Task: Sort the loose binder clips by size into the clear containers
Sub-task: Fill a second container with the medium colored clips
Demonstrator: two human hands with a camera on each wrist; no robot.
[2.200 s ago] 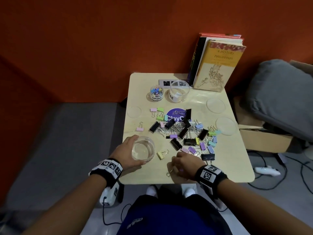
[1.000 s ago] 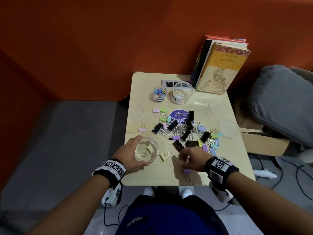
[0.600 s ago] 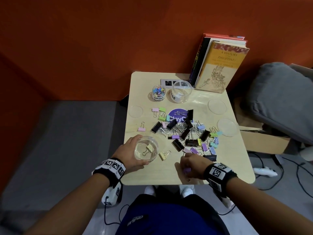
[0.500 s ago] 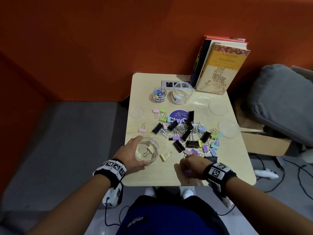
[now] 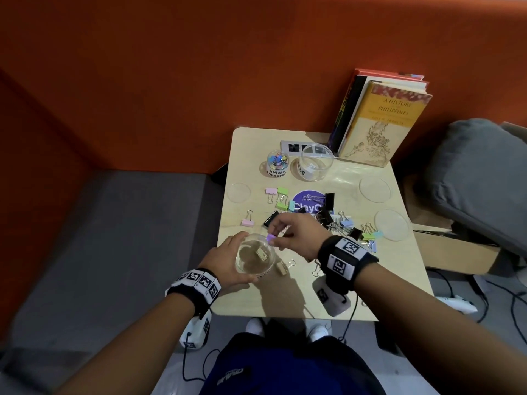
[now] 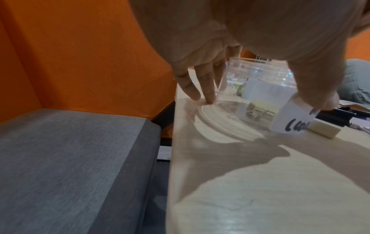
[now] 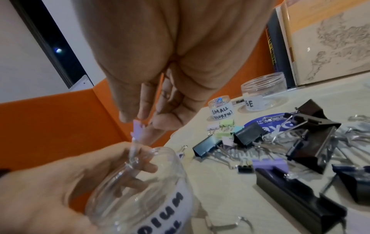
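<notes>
Black wristbands (image 5: 346, 255) bearing square markers

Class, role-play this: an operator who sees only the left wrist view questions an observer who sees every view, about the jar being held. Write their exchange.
Operator: I see the left hand around a jar with a yellow clip inside. What is at its mouth?
Observer: The right hand pinches a purple clip at the rim, wire handles pointing down.
Operator: My view cuts off the label. What does it read?
Observer: The right wrist view shows the letters "DIUM" on it.
</notes>
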